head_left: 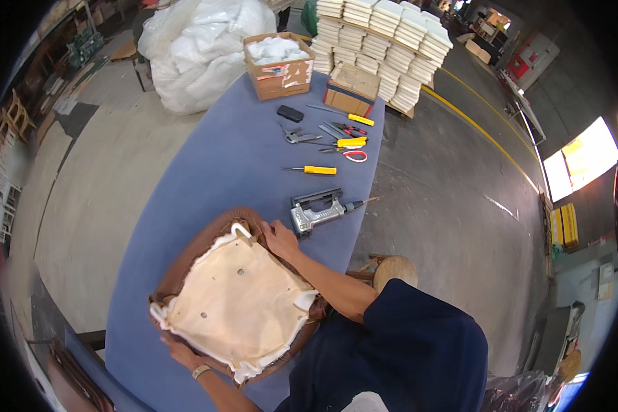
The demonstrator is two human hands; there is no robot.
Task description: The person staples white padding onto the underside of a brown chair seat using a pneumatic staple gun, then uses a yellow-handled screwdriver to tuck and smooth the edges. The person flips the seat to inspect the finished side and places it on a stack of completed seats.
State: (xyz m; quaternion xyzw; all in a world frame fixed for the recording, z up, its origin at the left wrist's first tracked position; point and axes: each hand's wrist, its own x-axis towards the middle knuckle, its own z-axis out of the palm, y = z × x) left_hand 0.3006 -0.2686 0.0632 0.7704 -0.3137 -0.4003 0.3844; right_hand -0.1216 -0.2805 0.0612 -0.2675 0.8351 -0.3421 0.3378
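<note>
A chair seat (240, 288) lies underside up on the blue-covered table, close to me. Its bare pale wooden board has a few small holes, and white padding (239, 230) pokes out at the corners. Brown cover material (185, 264) wraps around the rim. My left hand (183, 353) grips the near left edge, its fingertips partly hidden beneath the seat. On the far right edge, my right hand (279, 240) is closed over the brown cover near a padded corner. Just beyond that hand lies a silver staple gun (316, 213), which neither hand touches.
Farther up the table (206, 165) lie a yellow-handled screwdriver (319, 170), red-handled scissors (354, 156), pliers (299, 136) and a black block (290, 113). Two cardboard boxes (281, 86) stand at the far end. A wooden stool (395, 272) is right of the table; stacked white pads (384, 41) rise behind.
</note>
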